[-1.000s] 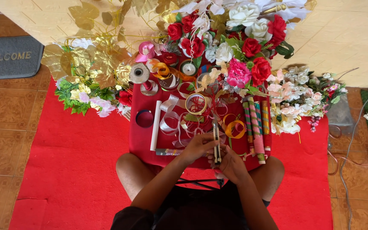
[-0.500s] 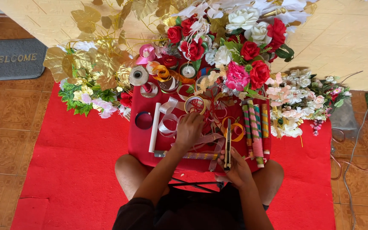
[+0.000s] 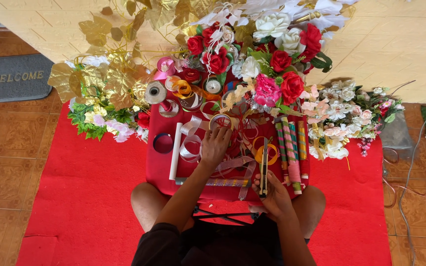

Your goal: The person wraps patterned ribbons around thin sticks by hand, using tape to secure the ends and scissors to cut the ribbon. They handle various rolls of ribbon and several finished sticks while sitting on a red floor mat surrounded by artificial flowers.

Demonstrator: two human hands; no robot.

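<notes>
A long dark knife [image 3: 264, 170] with a yellow stripe lies lengthwise at the near edge of the small red-covered worktop [image 3: 156, 167], its far end pointing toward a loop of orange ribbon [image 3: 266, 150]. The right hand [image 3: 272, 193] has its fingers closed around the near end of the knife, pinching it against the worktop edge. To the left of the knife, the left hand [image 3: 215, 146] reaches out over a tangle of silver and clear ribbon [image 3: 191, 145], fingers bent down and pressed into the loops; whether they actually grip a strand cannot be told. Just right of the knife lie three wrapped rolls of patterned paper [image 3: 292, 152], side by side and parallel to it. Left of the knife, beyond the ribbon, a white tube [image 3: 175, 150] lies along the worktop, and a dark ring of tape [image 3: 162, 143] sits just past that. A glittery stick [image 3: 223, 182] lies crosswise along the near edge, left of the knife. Farther from the person than the knife, the back of the worktop is crowded with ribbon spools [image 3: 155, 92], red and white artificial flowers [image 3: 272, 44] and gold leaves [image 3: 99, 79]. The worktop stands on a red mat [image 3: 75, 197], and the person's bare knees show on either side of it.
</notes>
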